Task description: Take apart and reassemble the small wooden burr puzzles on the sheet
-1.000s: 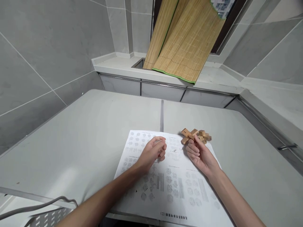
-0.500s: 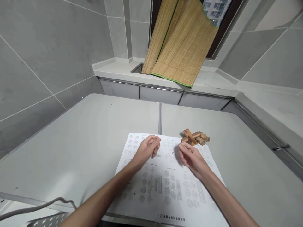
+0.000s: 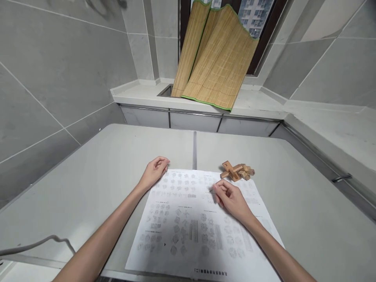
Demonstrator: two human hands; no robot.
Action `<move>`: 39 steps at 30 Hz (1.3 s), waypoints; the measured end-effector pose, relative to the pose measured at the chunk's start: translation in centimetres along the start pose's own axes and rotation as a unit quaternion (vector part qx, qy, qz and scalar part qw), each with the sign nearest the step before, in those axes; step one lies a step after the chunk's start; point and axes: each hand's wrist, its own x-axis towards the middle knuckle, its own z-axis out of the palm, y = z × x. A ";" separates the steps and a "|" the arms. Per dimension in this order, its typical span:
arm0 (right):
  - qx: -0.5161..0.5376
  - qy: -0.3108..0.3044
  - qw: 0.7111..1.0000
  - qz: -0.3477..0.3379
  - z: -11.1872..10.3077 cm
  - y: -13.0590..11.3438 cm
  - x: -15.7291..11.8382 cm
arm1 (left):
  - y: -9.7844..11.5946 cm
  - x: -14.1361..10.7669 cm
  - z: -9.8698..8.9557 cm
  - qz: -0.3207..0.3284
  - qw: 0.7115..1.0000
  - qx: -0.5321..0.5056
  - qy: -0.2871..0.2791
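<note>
A large white printed sheet [image 3: 196,227] with rows of small diagrams lies on the pale table. My left hand [image 3: 155,169] is at the sheet's upper left corner, fingers curled together; whatever they may pinch is too small to tell. Over the upper right part of the sheet, my right hand [image 3: 229,197] has its fingers bent and closed, its fingertips partly hidden. Just beyond it, several wooden puzzle pieces [image 3: 235,171] lie in a heap at the sheet's upper right edge, one marked with a 2. Neither hand touches the heap.
The white table [image 3: 102,172] has a metal seam [image 3: 195,150] down its middle. A grey cable [image 3: 35,243] crosses its near left corner. Behind stands a white ledge [image 3: 141,94] with a bamboo mat [image 3: 217,58] hanging over it by a window.
My left hand has moved left, from over the sheet to its upper left corner. My right hand has shifted slightly, its fingers more bent. The camera view has tilted up a little.
</note>
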 end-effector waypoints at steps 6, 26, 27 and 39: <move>-0.051 0.047 0.997 -0.013 -0.4 1.0 0.3 | 0.1 -0.6 0.6 0.009 0.999 0.037 -0.006; -0.168 0.081 0.981 -0.060 -1.5 2.4 0.6 | 0.0 -0.5 0.4 -0.010 0.997 0.071 -0.009; -0.178 0.079 0.979 -0.065 -1.5 2.4 0.6 | 0.0 -0.5 0.4 -0.010 0.997 0.072 -0.009; -0.195 0.120 0.968 -0.101 -1.1 2.4 0.8 | 0.2 -0.5 0.1 -0.017 0.996 0.093 0.006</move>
